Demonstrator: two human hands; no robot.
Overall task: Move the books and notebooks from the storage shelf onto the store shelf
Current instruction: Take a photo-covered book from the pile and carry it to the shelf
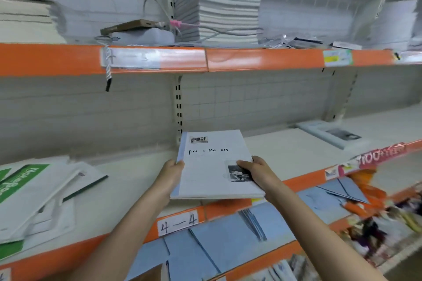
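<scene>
Hidden or unclear: the fingers of both hands lie under the notebook (214, 164) and cannot be seen; only the thumbs show on top. Two letters of the cover title are illegible, leaving "Tim & Me ory". The right thumb covers part of the small dark cover picture. The lower shelves at the right are smeared by blur, and their coloured goods cannot be identified. The green-and-white notebooks (34, 194) at the left are cut off by the frame edge.

Notebook: white cover, pale blue strip along its left side. Long axis runs from the person toward the back wall, title end farthest away. Far part over the middle shelf (296, 155); near end overhangs the orange front rail. Whether it rests on the shelf board cannot be told.

Left hand (171, 174): grips the left edge, thumb curled over the blue strip.

Right hand (257, 172): grips the right edge near the front corner, thumb pressed on the cover.

Other items: a second white notebook (331, 136) lies flat farther right on the same shelf, well apart. A tall stack of white books (219, 4) stands on the upper shelf (251, 58). A handwritten label "4—4" (178, 223) is on the rail below the held notebook.
</scene>
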